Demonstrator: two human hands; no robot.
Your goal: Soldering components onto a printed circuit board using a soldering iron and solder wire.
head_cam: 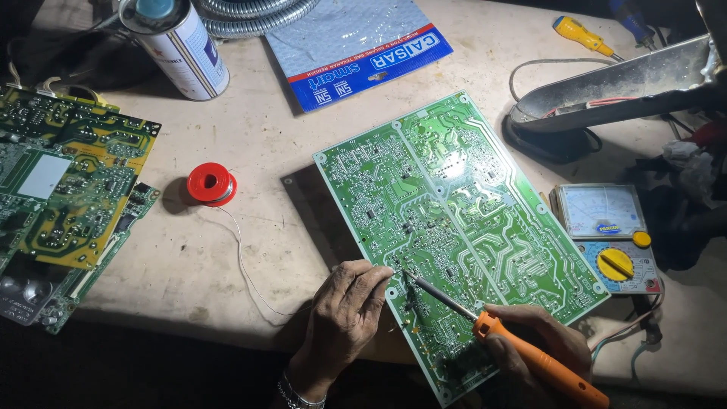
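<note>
My right hand (534,337) is closed around the orange soldering iron (530,356), whose grip runs off the frame at five o'clock; its tip meets the green circuit board (454,227) at centre. My left hand (344,310) pinches thin solder wire (246,273) at the board's edge; the wire's end is hidden under my fingers. The red spool (210,184) sits at ten o'clock.

Circuit board (462,227) glossy green lacquer; soldering iron (530,356) matt orange plastic handle, metal shaft; worktop (250,136) rough, stained.
</note>
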